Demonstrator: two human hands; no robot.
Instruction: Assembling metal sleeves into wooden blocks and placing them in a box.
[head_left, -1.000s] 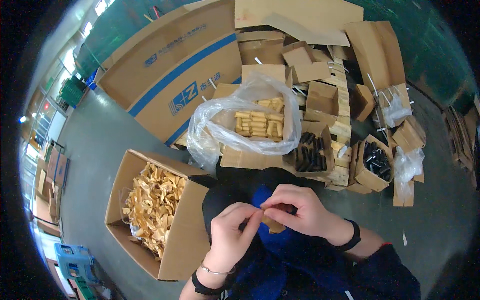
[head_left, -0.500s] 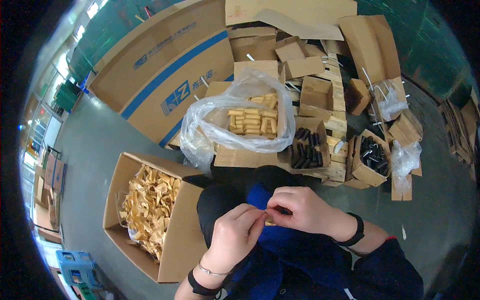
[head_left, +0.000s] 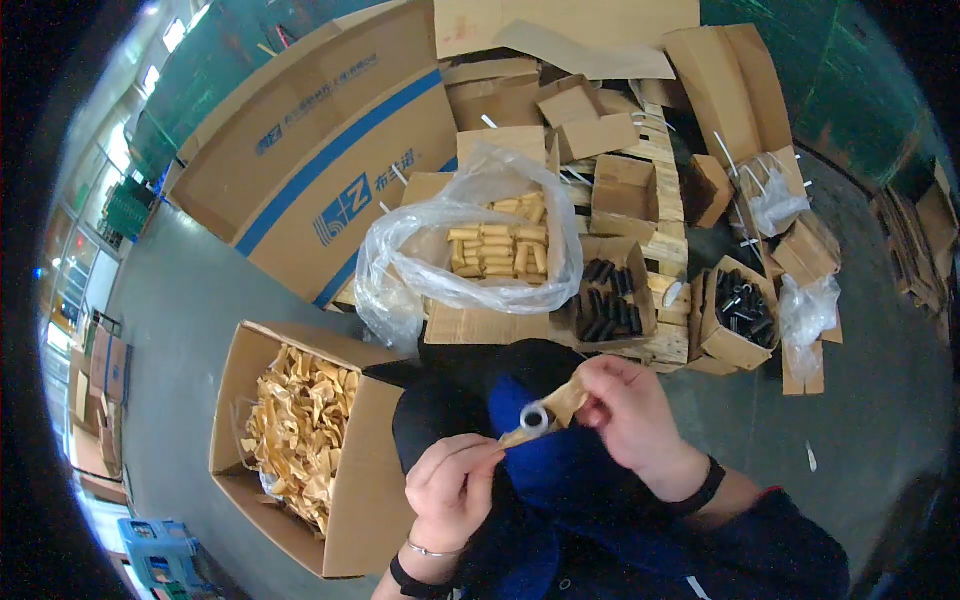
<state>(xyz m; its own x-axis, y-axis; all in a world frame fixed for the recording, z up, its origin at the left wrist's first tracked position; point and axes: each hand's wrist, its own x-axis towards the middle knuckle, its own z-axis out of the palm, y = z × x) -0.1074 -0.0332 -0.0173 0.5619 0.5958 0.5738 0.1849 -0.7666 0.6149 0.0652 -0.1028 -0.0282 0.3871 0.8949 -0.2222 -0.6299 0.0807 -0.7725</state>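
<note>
Above my lap, my left hand point(head_left: 450, 487) pinches one end of a strip of brown wrapping paper point(head_left: 568, 402). My right hand point(head_left: 632, 415) grips the paper's other end, farther up and to the right. Between them sits a short tube point(head_left: 536, 420), its pale round rim and dark hole facing up at me, with paper along its sides. How far the paper wraps around it I cannot tell. To the left of my knees, crumpled brown papers point(head_left: 305, 430) fill a large open carton point(head_left: 372, 480).
Ahead, a box lined with clear plastic point(head_left: 375, 270) contains several brown paper-wrapped pieces point(head_left: 497, 250) in rows. Black tubes point(head_left: 612, 305) lie in a carton to its right, and more black parts point(head_left: 742, 310) in another. A wooden pallet point(head_left: 670, 250) is underneath. A tall carton point(head_left: 340, 170) stands behind.
My hands have moved apart, the right one up and to the right, the left slightly down and left. The tube and paper, mostly hidden before, now show between them.
</note>
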